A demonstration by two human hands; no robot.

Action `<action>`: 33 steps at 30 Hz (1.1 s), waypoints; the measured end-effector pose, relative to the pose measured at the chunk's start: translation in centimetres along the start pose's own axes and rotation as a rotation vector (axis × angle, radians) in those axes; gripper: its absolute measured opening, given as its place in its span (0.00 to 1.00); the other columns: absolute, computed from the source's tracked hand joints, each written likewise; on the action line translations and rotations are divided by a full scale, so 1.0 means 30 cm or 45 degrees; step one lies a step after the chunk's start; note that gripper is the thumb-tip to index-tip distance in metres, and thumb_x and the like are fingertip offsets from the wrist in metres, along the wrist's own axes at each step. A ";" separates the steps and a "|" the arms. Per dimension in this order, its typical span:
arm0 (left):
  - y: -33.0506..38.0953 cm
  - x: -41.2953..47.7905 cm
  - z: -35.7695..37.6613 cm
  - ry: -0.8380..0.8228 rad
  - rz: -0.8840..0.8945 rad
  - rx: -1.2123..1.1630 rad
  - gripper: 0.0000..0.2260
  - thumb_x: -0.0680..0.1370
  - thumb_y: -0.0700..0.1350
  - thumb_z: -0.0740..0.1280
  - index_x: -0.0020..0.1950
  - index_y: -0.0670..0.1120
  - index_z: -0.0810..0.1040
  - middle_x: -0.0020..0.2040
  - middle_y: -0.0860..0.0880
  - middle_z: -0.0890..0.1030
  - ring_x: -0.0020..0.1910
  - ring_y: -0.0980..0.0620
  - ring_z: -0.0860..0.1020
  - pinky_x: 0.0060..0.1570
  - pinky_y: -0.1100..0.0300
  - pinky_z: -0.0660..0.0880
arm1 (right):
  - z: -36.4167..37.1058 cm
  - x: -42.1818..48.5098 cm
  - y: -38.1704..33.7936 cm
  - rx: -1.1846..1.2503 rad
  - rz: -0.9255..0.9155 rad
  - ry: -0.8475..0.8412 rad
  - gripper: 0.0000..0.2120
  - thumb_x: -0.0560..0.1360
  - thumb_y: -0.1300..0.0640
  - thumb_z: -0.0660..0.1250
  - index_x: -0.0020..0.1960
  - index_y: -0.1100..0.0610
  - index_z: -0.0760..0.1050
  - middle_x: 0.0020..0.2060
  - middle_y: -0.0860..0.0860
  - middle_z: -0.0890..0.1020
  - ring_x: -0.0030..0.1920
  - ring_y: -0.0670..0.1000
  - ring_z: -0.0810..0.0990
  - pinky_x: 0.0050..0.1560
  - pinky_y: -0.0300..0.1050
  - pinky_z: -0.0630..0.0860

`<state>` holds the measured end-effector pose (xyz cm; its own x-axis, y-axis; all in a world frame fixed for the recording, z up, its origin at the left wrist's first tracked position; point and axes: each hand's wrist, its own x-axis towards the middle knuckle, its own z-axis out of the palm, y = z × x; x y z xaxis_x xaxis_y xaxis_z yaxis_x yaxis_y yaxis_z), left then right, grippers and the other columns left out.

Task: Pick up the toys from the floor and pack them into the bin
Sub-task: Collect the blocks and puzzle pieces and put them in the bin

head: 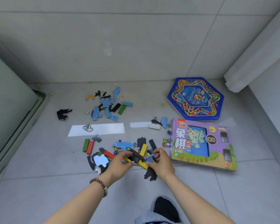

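Note:
Toys lie scattered on the grey tile floor. In the near pile, my left hand [120, 162] pinches a dark curved puzzle piece [138, 155] just above yellow blocks [143, 149]. Beside it, my right hand [160, 162] pinches a small blue puzzle piece [150, 158]. Red and green blocks [88, 147], marbles [166, 140] and a white die [168, 144] lie around the pile. A second cluster of blue and black puzzle pieces [106, 105] lies farther back. No bin is in view.
A purple Xiangqi box [202, 143] lies flat to the right, with a blue hexagonal game board [195, 98] behind it. A metal wire puzzle [88, 127] sits on a white strip. A glass door track runs along the left; my shoe [166, 207] is near the bottom.

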<state>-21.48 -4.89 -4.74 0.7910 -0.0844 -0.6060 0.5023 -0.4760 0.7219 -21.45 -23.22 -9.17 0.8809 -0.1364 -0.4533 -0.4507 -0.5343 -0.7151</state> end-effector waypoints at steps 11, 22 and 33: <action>0.006 0.000 0.013 0.015 -0.030 -0.154 0.15 0.79 0.42 0.65 0.66 0.48 0.72 0.60 0.51 0.74 0.56 0.50 0.76 0.51 0.65 0.73 | -0.015 0.001 0.000 0.119 0.115 -0.002 0.15 0.67 0.61 0.75 0.50 0.54 0.73 0.44 0.49 0.76 0.40 0.45 0.72 0.37 0.29 0.70; 0.115 0.015 -0.003 -0.312 -0.394 -1.602 0.19 0.80 0.58 0.56 0.63 0.49 0.74 0.60 0.42 0.79 0.54 0.42 0.79 0.49 0.48 0.79 | -0.071 -0.043 -0.215 0.581 -0.016 -0.264 0.14 0.70 0.56 0.74 0.52 0.59 0.75 0.41 0.48 0.82 0.39 0.42 0.80 0.38 0.33 0.75; -0.026 -0.011 -0.123 0.062 -0.378 -1.335 0.10 0.80 0.47 0.61 0.56 0.44 0.77 0.47 0.46 0.79 0.38 0.50 0.77 0.31 0.63 0.79 | 0.069 -0.010 -0.090 0.128 0.099 -0.083 0.17 0.65 0.50 0.77 0.47 0.54 0.74 0.41 0.47 0.78 0.43 0.47 0.77 0.44 0.38 0.74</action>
<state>-20.84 -1.26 -3.86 0.5905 -0.0440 -0.8058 0.7054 0.5131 0.4889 -20.79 -20.01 -8.21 0.8331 -0.1178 -0.5404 -0.5321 -0.4377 -0.7248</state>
